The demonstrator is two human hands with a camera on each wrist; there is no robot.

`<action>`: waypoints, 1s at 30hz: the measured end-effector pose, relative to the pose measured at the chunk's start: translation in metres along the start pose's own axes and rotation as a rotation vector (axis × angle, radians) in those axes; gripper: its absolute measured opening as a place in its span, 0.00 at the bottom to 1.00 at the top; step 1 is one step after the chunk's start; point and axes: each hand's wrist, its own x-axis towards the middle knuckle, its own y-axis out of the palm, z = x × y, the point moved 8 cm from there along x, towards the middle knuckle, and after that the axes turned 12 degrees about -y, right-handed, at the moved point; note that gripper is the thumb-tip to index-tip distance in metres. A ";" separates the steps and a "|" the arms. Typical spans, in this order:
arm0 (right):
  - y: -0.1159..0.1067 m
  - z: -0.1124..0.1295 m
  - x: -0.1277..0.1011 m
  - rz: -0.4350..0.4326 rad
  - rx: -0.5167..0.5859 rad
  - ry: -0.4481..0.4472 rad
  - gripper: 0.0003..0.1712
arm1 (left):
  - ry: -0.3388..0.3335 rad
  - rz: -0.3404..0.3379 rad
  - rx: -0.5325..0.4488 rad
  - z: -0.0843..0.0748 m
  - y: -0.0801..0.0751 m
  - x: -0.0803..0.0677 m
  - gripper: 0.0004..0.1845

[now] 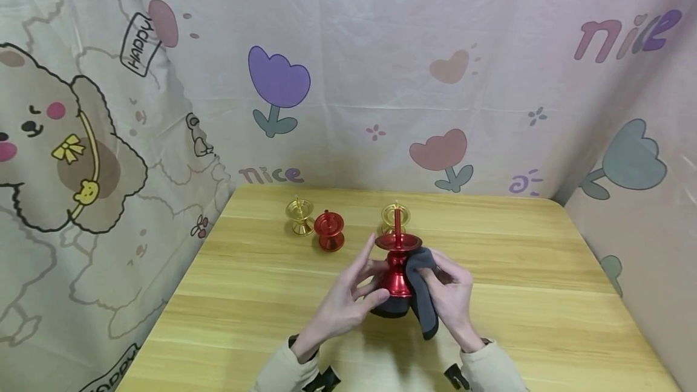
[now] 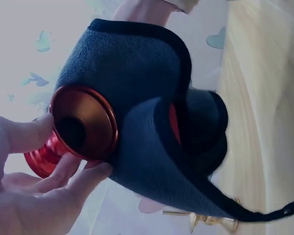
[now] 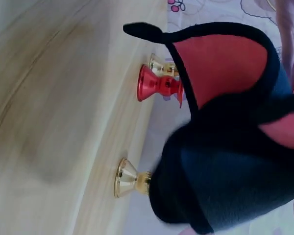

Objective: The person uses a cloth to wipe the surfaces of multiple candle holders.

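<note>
A tall red metal candle holder (image 1: 397, 259) with a thin red spike stands upright at the middle of the wooden table (image 1: 544, 271). My left hand (image 1: 366, 286) grips its stem from the left; in the left wrist view my thumb and fingers (image 2: 63, 171) pinch the stem behind the flared red rim (image 2: 83, 122). A dark grey cloth (image 1: 422, 298) is wrapped round the holder's base and right side. My right hand (image 1: 449, 289) holds this cloth (image 3: 225, 186) against the red metal (image 3: 220, 63). The holder's foot is hidden by the cloth (image 2: 137, 73).
Farther back on the table stand a small gold holder (image 1: 299, 216), a small red holder (image 1: 329, 230) and another gold holder (image 1: 395, 215) right behind the tall red one. The right wrist view shows the small red holder (image 3: 159, 85) and a gold one (image 3: 130, 178). Printed fabric walls surround the table.
</note>
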 end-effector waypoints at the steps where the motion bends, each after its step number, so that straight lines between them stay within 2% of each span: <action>1: 0.000 0.000 0.000 -0.004 -0.003 -0.002 0.17 | -0.008 -0.004 0.002 0.001 0.001 0.000 0.53; 8: 0.007 0.008 0.000 0.021 -0.052 -0.111 0.16 | -0.049 -0.122 0.026 -0.001 -0.002 0.002 0.59; 13: 0.008 0.008 0.002 0.035 -0.034 -0.109 0.15 | -0.009 -0.100 -0.007 -0.002 -0.003 0.002 0.57; 18: 0.004 0.000 0.003 0.024 0.004 -0.041 0.17 | 0.035 -0.082 0.021 -0.003 -0.004 0.001 0.52; 22: 0.002 -0.001 0.002 0.021 -0.002 -0.021 0.17 | 0.008 -0.082 0.051 0.000 -0.004 0.001 0.53; 30: 0.004 -0.001 0.001 0.069 -0.051 -0.062 0.17 | -0.069 -0.178 0.041 0.006 -0.010 0.004 0.55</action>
